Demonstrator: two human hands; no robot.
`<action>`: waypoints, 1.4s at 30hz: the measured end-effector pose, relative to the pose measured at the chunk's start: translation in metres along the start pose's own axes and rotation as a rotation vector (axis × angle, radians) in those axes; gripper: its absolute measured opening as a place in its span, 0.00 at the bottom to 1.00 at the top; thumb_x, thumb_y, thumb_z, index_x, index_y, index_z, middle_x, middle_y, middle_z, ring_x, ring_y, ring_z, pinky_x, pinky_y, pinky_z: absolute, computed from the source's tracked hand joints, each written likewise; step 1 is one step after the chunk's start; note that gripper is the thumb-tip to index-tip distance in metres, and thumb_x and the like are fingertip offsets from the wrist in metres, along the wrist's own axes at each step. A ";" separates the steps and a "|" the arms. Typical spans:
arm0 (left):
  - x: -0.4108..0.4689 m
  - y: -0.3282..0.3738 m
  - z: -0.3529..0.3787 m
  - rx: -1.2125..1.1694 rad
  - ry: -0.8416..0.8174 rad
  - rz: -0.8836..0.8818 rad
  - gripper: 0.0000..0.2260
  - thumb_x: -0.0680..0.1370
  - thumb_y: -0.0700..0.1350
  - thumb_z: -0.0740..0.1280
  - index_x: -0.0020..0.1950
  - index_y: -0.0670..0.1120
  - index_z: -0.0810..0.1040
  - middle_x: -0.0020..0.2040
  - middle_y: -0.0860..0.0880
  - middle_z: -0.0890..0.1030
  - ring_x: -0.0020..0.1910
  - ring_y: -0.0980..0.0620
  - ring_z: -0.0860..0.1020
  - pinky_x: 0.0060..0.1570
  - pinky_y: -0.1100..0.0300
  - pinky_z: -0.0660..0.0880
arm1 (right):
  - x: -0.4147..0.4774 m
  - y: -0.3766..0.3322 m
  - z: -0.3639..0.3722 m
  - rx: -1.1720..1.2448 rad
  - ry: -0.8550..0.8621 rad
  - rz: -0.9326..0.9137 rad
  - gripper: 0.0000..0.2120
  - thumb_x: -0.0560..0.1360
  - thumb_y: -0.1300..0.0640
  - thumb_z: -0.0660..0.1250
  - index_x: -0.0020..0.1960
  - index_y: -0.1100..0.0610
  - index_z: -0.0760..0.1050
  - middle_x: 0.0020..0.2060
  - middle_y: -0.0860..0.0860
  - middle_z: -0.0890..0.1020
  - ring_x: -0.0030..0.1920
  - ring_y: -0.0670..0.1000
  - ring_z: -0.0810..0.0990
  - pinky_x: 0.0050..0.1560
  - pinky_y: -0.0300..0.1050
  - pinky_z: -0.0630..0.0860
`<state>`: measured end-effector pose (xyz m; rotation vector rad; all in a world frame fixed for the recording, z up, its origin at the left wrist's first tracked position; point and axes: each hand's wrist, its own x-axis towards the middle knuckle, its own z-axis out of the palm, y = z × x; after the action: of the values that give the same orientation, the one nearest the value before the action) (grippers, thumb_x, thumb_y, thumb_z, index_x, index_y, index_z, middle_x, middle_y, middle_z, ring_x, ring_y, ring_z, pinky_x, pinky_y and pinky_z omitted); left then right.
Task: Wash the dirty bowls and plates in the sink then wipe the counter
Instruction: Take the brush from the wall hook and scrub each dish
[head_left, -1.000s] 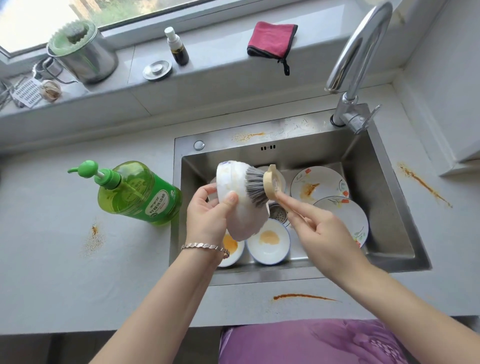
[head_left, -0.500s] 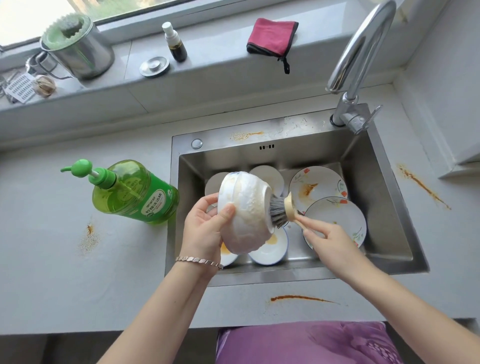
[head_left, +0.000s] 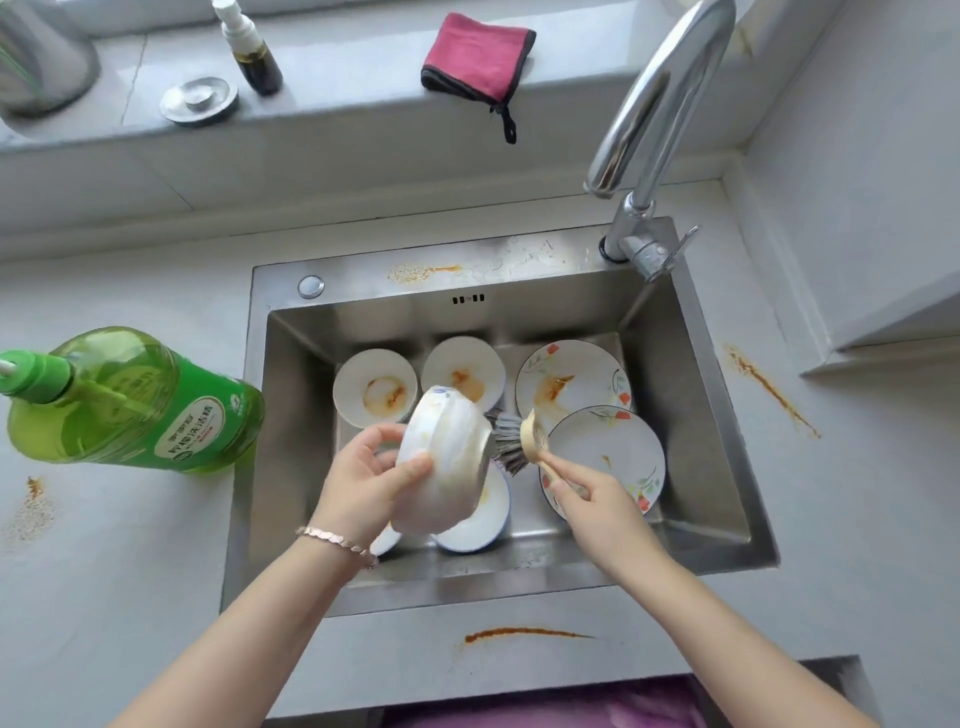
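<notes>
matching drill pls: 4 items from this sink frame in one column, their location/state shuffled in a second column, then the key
Items
1. bowl
2. brush
3. red cloth
4. soap bottle

Places or states
A. folded on the window ledge
B. on the counter left of the sink
C. held tilted in the left hand
D. bristles against the bowl, handle in the right hand

Pairs: 1-C, 2-D, 3-A, 4-B

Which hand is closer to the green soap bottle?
Left. The left hand holds a bowl over the sink, just right of the soap bottle; the right hand, holding the brush, is farther right.
</notes>
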<state>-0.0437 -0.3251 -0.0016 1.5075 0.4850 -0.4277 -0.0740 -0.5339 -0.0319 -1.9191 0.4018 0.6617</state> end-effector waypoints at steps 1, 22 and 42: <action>0.008 -0.009 0.000 0.099 -0.031 0.004 0.11 0.66 0.38 0.72 0.44 0.44 0.73 0.29 0.50 0.82 0.28 0.56 0.79 0.27 0.65 0.74 | 0.004 0.008 -0.003 0.001 0.013 0.022 0.17 0.80 0.57 0.57 0.67 0.46 0.71 0.63 0.40 0.75 0.60 0.42 0.73 0.53 0.35 0.68; 0.091 -0.139 0.012 0.973 -0.422 -0.208 0.13 0.73 0.39 0.68 0.37 0.55 0.68 0.35 0.56 0.75 0.36 0.53 0.72 0.40 0.61 0.69 | 0.037 0.052 -0.031 -0.023 0.004 0.072 0.17 0.79 0.60 0.58 0.63 0.44 0.72 0.19 0.33 0.71 0.25 0.36 0.69 0.32 0.30 0.62; 0.174 -0.134 -0.008 0.521 0.136 -0.293 0.22 0.77 0.43 0.64 0.70 0.43 0.64 0.50 0.47 0.75 0.51 0.49 0.74 0.53 0.61 0.67 | 0.079 0.014 -0.007 -0.021 -0.036 0.039 0.20 0.79 0.56 0.58 0.51 0.28 0.68 0.22 0.44 0.58 0.30 0.50 0.56 0.31 0.43 0.54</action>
<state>0.0275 -0.3149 -0.2099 1.9842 0.7461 -0.7224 -0.0177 -0.5448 -0.0878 -1.9202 0.4117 0.7274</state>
